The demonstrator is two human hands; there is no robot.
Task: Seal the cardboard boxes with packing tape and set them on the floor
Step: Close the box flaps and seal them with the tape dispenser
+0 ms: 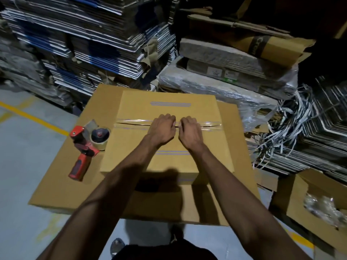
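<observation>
Dim light falls on a grey concrete floor (pixel 24 147) crossed by a yellow painted line (pixel 33 117) to the left of the hands. Beyond the hands and to the left, tall stacks of flattened cardboard (pixel 90 40) rise out of view. To the right stand plastic-wrapped bundles of board (pixel 234 72) and a tangle of loose strapping (pixel 287 128). Lower right sits an open carton holding crumpled clear plastic (pixel 323 205).

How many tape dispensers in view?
1. The red tape dispenser lies on the large flat cardboard, left of the taped box that both hands press on. Others may be hidden among the surrounding stacks.
</observation>
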